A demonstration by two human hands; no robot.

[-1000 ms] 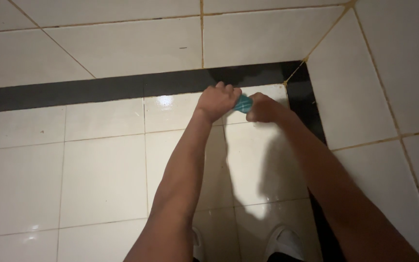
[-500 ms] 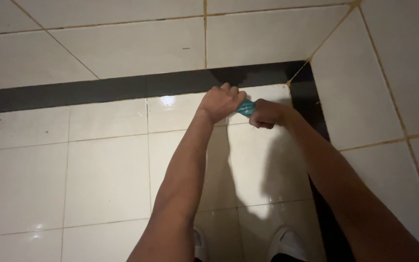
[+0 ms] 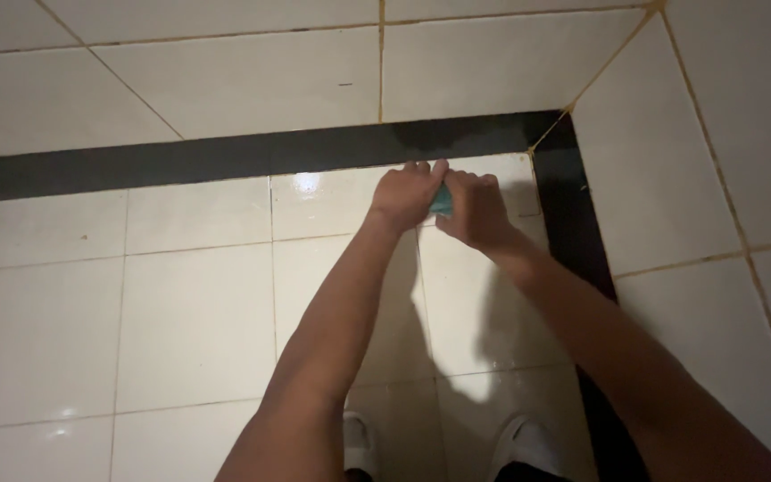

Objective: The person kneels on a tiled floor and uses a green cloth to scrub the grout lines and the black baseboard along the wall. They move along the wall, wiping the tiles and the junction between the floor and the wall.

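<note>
Teal scrubbing pad (image 3: 442, 202), mostly hidden, sits pinched between both hands low on the white tiled wall (image 3: 189, 303). Nearest, two white shoes (image 3: 528, 444) show below. Further out, the left hand (image 3: 406, 194) and right hand (image 3: 475, 210) curl closed on the pad, just under the black tile band (image 3: 225, 156).

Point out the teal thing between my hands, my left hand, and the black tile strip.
teal object (image 3: 442, 202), head view, on the sliver showing between the hands.
left hand (image 3: 406, 194), head view, on its back.
black tile strip (image 3: 225, 156), head view, on its middle stretch.
</note>
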